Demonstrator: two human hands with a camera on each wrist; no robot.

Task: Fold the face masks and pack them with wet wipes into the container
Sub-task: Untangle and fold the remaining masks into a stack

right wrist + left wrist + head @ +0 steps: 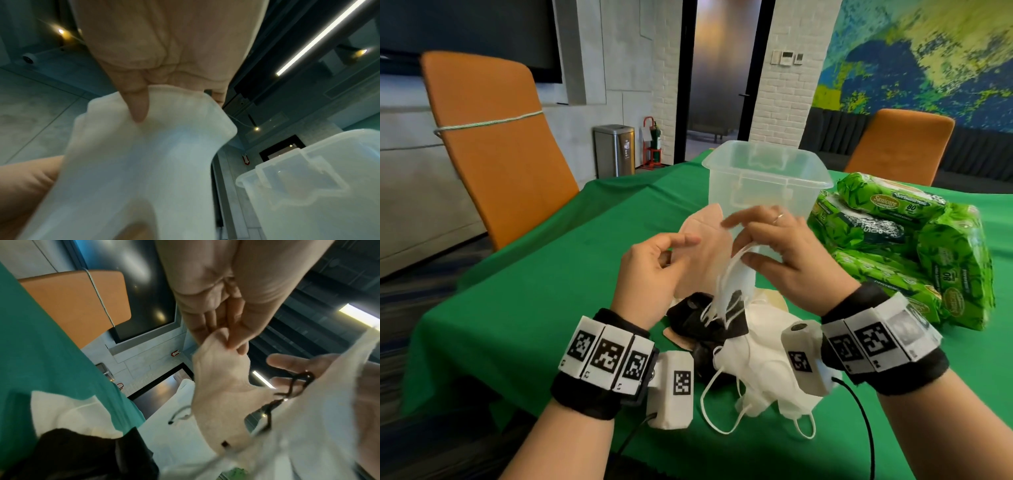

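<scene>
The left hand (654, 270) is pinching a beige mask (705, 250) and the right hand (787, 253) a white mask (732, 277) before the container (767, 178) – seemingly empty – with masks (760, 359) and wipes (900, 240) lying unpacked on the table – the task is looking barely begun.

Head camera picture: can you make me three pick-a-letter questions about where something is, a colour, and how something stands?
1. Where are the wet wipe packs?
A. right of the container
B. inside it
C. on a chair
2. What colour is the face mask that the left hand pinches?
A. black
B. beige
C. blue
3. How is the container?
A. lidded
B. tipped over
C. upright, no lid

1 A: the packs are piled beside it on the table.
2 B: the pinched mask is beige.
3 C: its mouth is open on top.
</scene>
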